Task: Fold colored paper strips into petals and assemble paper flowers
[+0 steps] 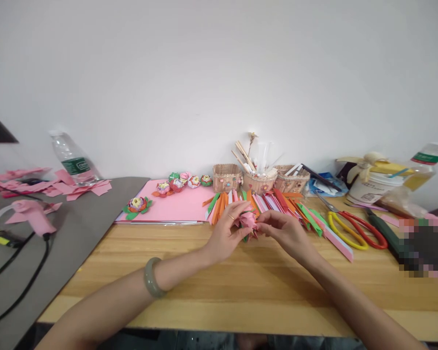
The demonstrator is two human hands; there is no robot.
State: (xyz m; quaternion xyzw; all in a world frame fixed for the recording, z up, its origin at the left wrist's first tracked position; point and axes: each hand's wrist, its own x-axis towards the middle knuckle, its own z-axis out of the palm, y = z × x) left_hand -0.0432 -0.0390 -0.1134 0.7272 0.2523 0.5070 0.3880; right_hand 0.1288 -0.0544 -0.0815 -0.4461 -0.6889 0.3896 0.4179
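A pink folded-paper flower (pixel 248 220) with some green and dark red at its lower edge is held up over the wooden table. My left hand (pixel 224 233) grips it from the left, with fingers behind and the thumb in front. On the other side, my right hand (pixel 282 231) pinches at the flower's right edge; the exact bit between its fingertips is too small to make out. Right behind both hands lies a wide row of folded paper strips (pixel 281 201) in orange, green, pink, red and white.
Finished paper flowers (pixel 136 206) sit on pink paper sheets (pixel 168 209) at the left. Woven baskets (pixel 226 179) stand by the wall. Scissors (pixel 354 228) lie right of the strips. Far left are a pink glue gun (pixel 34 216), its cable and a plastic bottle (pixel 73 160).
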